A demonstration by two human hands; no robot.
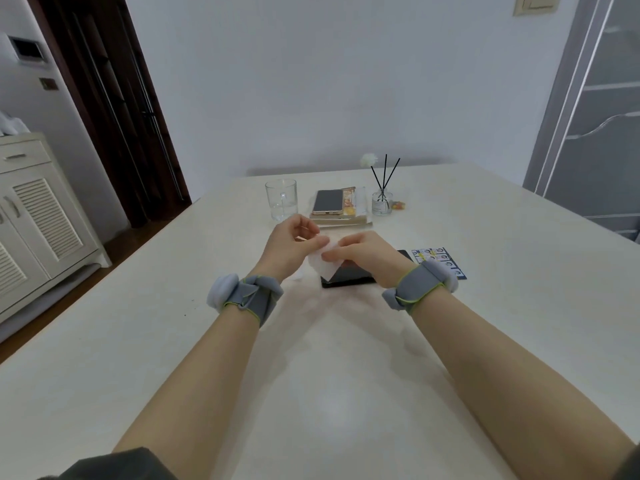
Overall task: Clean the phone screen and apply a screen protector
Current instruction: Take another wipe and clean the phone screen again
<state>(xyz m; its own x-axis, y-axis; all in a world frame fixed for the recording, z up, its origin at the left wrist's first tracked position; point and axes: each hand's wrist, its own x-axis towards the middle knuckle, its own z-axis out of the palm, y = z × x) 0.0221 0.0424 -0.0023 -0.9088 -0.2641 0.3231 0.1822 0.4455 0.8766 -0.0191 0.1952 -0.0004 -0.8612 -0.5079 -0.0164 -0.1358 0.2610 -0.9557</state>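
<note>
I see my left grip (294,244) and right grip (364,251) both pinching a white wipe (323,267) over the dark phone (349,278), which lies flat on the counter (346,375). The print on the blue card (446,262) beside it is too small to read.

I see both bare forearms (194,375) stretched forward and converging, a grey band (251,297) strapped round each wrist; the left grip (294,242) is raised, fingers curled, thumb and forefinger pinching a white sheet (323,268). The right grip (367,254) sits knuckles-up; its fingertips pinch the same sheet.
</note>
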